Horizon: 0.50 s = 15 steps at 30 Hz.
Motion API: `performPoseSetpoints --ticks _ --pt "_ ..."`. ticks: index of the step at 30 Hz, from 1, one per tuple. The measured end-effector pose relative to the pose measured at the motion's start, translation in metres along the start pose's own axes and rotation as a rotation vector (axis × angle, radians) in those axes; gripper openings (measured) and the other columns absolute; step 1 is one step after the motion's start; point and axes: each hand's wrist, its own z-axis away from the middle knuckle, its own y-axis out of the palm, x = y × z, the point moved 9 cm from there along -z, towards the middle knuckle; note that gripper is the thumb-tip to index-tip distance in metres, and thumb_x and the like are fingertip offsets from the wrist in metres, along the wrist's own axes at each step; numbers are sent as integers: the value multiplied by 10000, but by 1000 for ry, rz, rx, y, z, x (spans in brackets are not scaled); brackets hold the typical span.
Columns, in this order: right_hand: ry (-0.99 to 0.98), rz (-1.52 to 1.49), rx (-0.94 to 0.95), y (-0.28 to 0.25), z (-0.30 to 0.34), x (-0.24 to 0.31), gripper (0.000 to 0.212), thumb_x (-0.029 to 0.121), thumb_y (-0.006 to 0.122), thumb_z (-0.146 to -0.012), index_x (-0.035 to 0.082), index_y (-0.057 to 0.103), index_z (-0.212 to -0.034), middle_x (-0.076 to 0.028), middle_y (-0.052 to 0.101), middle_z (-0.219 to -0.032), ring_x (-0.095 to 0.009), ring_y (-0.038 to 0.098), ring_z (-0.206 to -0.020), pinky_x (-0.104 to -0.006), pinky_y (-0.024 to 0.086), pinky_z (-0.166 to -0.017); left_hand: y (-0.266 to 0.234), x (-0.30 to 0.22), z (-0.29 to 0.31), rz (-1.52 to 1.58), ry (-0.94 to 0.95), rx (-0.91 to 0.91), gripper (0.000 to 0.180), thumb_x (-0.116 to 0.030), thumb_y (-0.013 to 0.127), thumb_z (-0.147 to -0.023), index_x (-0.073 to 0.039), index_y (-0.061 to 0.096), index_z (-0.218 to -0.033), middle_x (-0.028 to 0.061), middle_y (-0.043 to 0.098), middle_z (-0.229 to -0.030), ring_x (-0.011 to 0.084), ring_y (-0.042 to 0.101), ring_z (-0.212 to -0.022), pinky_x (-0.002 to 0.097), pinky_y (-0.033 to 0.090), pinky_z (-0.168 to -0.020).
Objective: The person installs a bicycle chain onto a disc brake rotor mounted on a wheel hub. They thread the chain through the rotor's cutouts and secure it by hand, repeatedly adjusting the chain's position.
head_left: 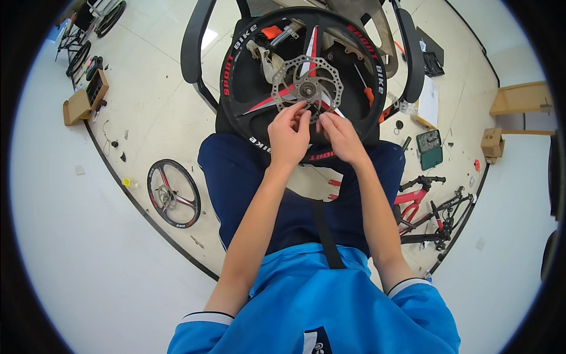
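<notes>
The brake disc (336, 84) is at the upper centre of the frame, around the hub of a three-spoke wheel (311, 50). The wheel lies flat, with its black rim between two chair armrests (196, 41).

The left hand (290, 133) is at the lower edge of the disc, fingers bent, thumb and index fingertips close together. The right hand (342, 135) is just beside it on the right, fingers curled, thumb near the fingertips. Whether either hand grips a small part cannot be told. The hands cover part of the lower disc edge and the spokes beneath.

Through the wheel openings, a crumpled pale cloth (268, 64) shows left of the disc and an orange-handled screwdriver (369, 95) right of it. The spokes and disc partly block the view of the items underneath.

Outside the chair, a second wheel (168, 196) is on the floor at left. An open green case (430, 158) lies at right, above a red bicycle frame (413, 203). A cardboard box (76, 108) is at upper left, near a parked bicycle (76, 59).
</notes>
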Motion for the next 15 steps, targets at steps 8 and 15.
performPoseSetpoints --ticks 8,15 --pt "-110 363 103 -14 -20 35 383 268 481 -1050 -49 614 -880 -230 639 -778 -414 620 -764 -442 483 -722 4 -16 -16 -271 289 0 152 -31 745 -869 9 752 -1016 75 639 -772 139 566 -580 273 469 -569" --pt "-68 448 208 -19 -30 38 398 283 476 -1052 -47 614 -879 -225 643 -785 -422 620 -763 -448 483 -729 3 -17 -21 -233 312 -39 109 -40 755 -869 5 758 -969 75 643 -771 139 552 -563 277 458 -551"
